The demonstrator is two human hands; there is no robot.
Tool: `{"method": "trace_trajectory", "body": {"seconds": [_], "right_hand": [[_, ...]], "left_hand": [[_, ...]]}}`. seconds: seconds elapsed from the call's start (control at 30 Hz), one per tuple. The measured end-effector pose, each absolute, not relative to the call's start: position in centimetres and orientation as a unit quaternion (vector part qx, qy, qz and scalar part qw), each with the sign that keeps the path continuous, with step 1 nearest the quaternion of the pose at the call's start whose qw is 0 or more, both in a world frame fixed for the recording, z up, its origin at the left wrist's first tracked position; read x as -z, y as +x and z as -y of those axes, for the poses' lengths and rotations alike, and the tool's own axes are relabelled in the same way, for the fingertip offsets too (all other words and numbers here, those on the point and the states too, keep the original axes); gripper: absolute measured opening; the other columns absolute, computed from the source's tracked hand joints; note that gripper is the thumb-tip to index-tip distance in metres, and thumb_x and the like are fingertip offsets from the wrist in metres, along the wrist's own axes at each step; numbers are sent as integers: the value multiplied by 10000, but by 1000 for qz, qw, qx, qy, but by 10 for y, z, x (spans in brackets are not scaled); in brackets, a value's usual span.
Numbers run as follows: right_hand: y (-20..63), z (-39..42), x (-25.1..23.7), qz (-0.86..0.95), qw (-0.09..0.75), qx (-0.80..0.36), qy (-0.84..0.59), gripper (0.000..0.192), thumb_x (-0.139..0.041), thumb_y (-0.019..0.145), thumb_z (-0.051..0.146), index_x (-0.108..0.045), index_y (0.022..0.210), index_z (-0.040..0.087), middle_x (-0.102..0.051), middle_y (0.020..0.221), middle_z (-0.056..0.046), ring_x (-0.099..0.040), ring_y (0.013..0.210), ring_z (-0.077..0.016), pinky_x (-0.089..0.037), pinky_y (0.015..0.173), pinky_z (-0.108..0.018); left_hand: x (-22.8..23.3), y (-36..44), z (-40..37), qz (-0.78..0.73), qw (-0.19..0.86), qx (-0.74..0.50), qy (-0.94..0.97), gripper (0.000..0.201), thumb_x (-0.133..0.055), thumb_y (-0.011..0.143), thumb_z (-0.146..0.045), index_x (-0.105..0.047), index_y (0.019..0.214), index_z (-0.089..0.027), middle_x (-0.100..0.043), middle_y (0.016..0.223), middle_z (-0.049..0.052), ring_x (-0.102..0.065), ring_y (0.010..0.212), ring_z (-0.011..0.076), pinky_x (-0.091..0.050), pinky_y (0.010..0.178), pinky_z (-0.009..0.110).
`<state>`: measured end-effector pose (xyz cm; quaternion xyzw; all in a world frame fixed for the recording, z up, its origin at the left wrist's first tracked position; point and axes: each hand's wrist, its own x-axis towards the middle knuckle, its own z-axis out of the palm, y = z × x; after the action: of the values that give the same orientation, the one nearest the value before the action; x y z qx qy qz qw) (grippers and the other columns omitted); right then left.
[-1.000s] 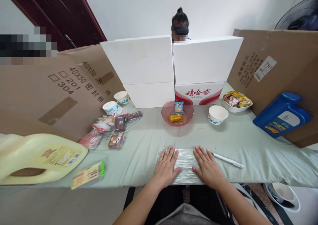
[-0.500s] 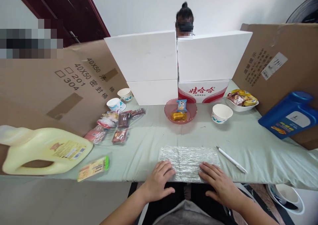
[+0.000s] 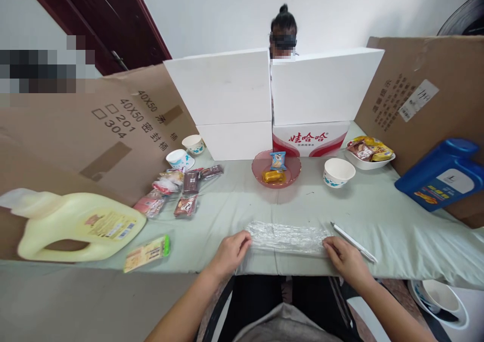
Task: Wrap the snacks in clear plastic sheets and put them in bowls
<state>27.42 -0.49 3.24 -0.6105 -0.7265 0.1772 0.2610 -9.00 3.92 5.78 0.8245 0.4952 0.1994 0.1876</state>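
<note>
A crinkled sheet of clear plastic film (image 3: 285, 237) lies across the table in front of me, its near part folded over so that it forms a narrow strip. My left hand (image 3: 232, 251) pinches its left end between thumb and fingers. At the opposite end, my right hand (image 3: 344, 256) pinches the near right corner. Just beyond the right hand rests a white pen (image 3: 353, 242), apart from the fingers. Farther back stands a pink glass bowl (image 3: 257, 173) holding a blue snack packet (image 3: 278, 160) and a gold-wrapped snack (image 3: 274, 176).
A paper bowl (image 3: 339, 173) and a white dish of snacks (image 3: 370, 163) stand right, near a blue bottle (image 3: 440, 176). On the left are wrapped snacks (image 3: 191, 182), paper bowls (image 3: 179, 159), a yellow jug (image 3: 81, 226) and a green-ended packet (image 3: 147, 254). White boxes (image 3: 234, 95) hide most of a person.
Both hands went from lying flat on the film's near edge to pinching its ends. That near edge has been folded away from me, making the film narrower.
</note>
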Motion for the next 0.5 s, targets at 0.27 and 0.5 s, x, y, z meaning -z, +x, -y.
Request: {"method": "trace_trajectory", "body": {"seconds": [0.27, 0.5], "right_hand": [[253, -15, -22, 689, 117, -16, -715, 355, -313, 976, 353, -625, 922, 192, -698, 907, -76, -664, 698, -191, -415, 552, -285], [245, -19, -26, 675, 75, -1, -734, 327, -296, 994, 325, -579, 912, 183, -682, 842, -69, -663, 683, -182, -376, 520, -267]], "left_hand": [[-40, -60, -75, -611, 63, -83, 785, 178, -458, 956, -269, -622, 923, -207, -716, 858, 27, -676, 773, 173, -453, 676, 251], [-41, -50, -73, -639, 35, -45, 767, 229, -433, 974, -299, -624, 923, -182, -698, 812, 59, -667, 725, 204, -439, 627, 274]]}}
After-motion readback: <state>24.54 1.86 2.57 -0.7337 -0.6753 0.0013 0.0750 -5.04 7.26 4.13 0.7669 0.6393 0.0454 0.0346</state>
